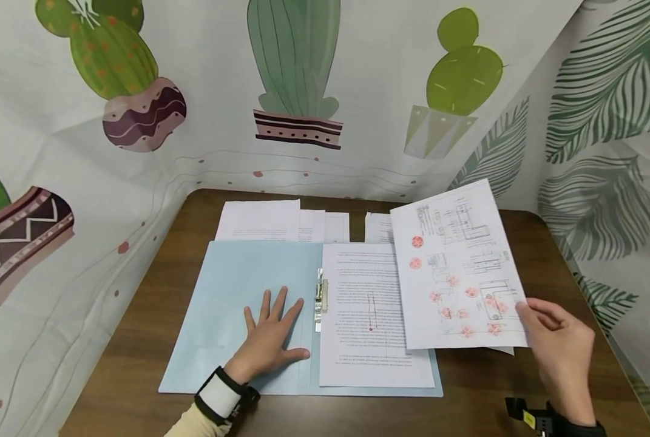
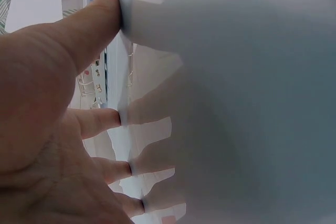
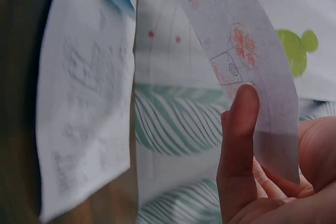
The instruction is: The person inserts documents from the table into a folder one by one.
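Observation:
A light blue folder lies spread on the table, a metal clip along its middle. My left hand rests on its left cover with the fingers spread; the left wrist view shows the fingertips at the glossy surface. On the right cover is a printed text sheet. My right hand pinches the near right corner of a paper sheet with line drawings and red stamps. This sheet is raised and overlaps the text page's right side. In the right wrist view, the pinched sheet curves upward from the fingers.
Behind the folder lie several white papers, with more papers partly hidden by the raised sheet. Another printed sheet lies below it on the brown table. A cactus-print cloth hangs behind the table.

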A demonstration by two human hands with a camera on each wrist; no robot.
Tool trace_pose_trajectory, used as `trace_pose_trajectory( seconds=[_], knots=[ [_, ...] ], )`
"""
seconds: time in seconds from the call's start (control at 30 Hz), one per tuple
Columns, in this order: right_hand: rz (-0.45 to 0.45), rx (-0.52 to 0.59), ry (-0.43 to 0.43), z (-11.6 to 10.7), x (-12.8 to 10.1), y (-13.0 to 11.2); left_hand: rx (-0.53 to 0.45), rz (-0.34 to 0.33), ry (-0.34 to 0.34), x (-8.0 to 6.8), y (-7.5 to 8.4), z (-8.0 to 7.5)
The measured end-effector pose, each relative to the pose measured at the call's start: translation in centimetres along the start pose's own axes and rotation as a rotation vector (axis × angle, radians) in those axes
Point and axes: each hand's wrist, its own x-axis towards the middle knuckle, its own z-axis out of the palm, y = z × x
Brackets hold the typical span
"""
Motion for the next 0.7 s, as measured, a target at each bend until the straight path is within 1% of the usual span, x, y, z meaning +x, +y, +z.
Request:
trace_pose_trajectory(
  seconds=[0.2, 0.4, 0.6, 0.7],
  knots=[
    [0.008, -0.008, -0.081, 1.7, -1.6, 0.1, -0.017, -0.004, -0.009, -0.2, 0.1, 0.0],
    [0.003, 0.004, -0.118, 2.7, -2.4, 0.3, -0.028, -0.001, -0.005, -0.2, 0.0, 0.1],
    [-0.024, 0.022, -0.168, 3.9, -3.3, 0.7, -0.029, -0.005, -0.009, -0.1, -0.1, 0.3],
    [-0.014, 0.036, -0.194, 4.5, -3.9, 0.9, -0.035, -0.008, -0.008, -0.1, -0.2, 0.2]
  ],
)
